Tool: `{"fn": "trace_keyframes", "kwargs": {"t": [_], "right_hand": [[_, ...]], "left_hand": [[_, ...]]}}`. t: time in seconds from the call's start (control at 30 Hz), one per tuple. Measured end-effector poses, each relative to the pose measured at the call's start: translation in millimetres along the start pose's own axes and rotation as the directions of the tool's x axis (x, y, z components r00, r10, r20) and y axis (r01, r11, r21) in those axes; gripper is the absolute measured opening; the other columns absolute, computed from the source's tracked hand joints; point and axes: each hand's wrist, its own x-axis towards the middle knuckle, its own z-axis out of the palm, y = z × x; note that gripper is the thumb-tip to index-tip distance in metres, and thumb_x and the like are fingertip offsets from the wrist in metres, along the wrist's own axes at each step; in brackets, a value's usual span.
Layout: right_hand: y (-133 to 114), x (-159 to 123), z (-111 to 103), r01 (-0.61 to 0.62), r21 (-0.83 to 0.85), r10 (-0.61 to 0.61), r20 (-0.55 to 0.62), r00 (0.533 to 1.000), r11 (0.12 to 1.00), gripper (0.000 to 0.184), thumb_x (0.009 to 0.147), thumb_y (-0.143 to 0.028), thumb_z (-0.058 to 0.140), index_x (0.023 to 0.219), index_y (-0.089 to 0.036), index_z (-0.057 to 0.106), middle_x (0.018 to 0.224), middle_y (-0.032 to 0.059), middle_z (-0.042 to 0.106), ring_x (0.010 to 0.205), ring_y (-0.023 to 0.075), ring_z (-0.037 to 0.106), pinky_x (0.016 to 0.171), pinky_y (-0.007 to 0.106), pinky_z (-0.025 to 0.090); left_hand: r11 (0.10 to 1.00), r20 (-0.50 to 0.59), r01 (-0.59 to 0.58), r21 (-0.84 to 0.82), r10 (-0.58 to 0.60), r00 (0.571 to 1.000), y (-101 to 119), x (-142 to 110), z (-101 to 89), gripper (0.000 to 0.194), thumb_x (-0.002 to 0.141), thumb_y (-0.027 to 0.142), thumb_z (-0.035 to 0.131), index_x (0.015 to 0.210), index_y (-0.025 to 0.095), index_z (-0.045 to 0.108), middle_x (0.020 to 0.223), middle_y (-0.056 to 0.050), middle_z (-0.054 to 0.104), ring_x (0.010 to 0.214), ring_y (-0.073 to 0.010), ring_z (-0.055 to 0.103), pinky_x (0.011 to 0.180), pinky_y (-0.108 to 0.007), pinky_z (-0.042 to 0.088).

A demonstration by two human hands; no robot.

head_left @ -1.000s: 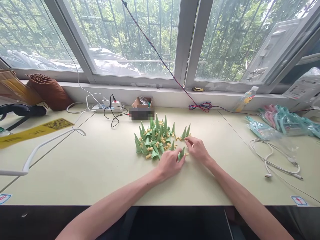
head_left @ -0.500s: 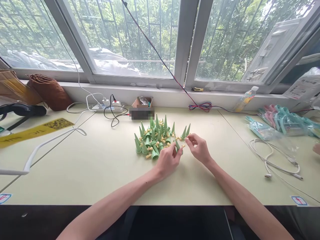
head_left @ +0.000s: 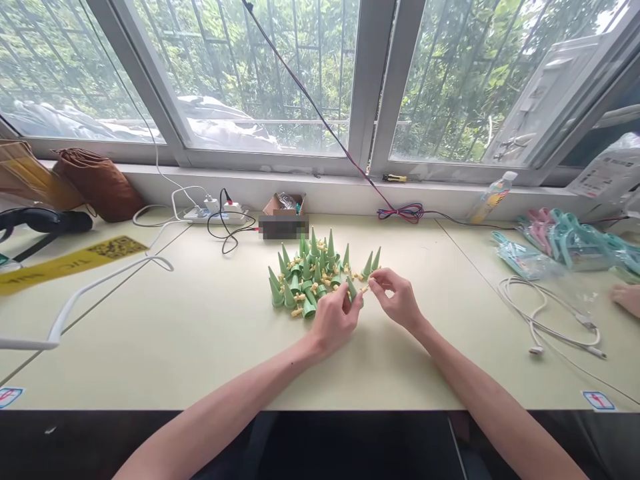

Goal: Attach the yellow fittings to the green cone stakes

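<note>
My left hand (head_left: 335,317) is closed around a green watering spike (head_left: 352,289) with a cone tip, its lower part partly hidden by my fingers. From its right side sticks out a small yellow valve (head_left: 365,290). The thumb and forefinger of my right hand (head_left: 399,299) are pinched at the valve's outer end; anything tiny between them is too small to make out. Just left of my hands lies a cluster of similar green spikes (head_left: 303,287), some upright, some on their sides, with yellow valves. Two more spikes (head_left: 371,263) stand behind my right fingers.
At the back are a small cardboard box (head_left: 285,203), a power strip (head_left: 220,213) and a coiled red-and-blue wire (head_left: 401,213). To the right lie a white cable (head_left: 545,320), bagged pastel items (head_left: 565,240) and a bottle (head_left: 493,198). Another person's hand (head_left: 627,297) shows at the right edge.
My left hand has drawn the spike slightly left, and my right fingertips have shifted a little left to the valve's end. The other person's hand has come further into view.
</note>
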Motion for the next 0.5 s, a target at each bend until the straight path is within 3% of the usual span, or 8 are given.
{"fn": "trace_keyframes", "kwargs": {"t": [0.2, 0.5], "right_hand": [[2.0, -0.7, 0.6, 0.006, -0.014, -0.005, 0.057, 0.998, 1.0, 0.014, 0.093, -0.033, 0.056, 0.092, -0.02, 0.06, 0.084, 0.0047, 0.064, 0.072, 0.0161, 0.064, 0.067, 0.03, 0.058], [3.0, 0.6, 0.8, -0.004, -0.024, 0.006, 0.095, 0.995, 1.0, 0.016, 0.092, -0.035, 0.057, 0.091, -0.019, 0.06, 0.082, 0.0039, 0.065, 0.071, 0.0158, 0.065, 0.065, 0.029, 0.057]], "left_hand": [[0.999, 0.007, 0.008, 0.037, -0.009, 1.0, -1.9, -0.2, 0.8, 0.033, 0.094, 0.037, 0.051, 0.07, 0.021, 0.036, 0.054, 0.006, 0.043, 0.046, -0.0092, 0.037, 0.051, -0.024, 0.029], [0.999, 0.055, 0.014, 0.037, -0.016, 0.998, -4.9, 1.1, 2.0, 0.027, 0.095, 0.038, 0.049, 0.076, 0.02, 0.047, 0.059, 0.002, 0.055, 0.051, -0.0117, 0.048, 0.054, -0.025, 0.036]]}}
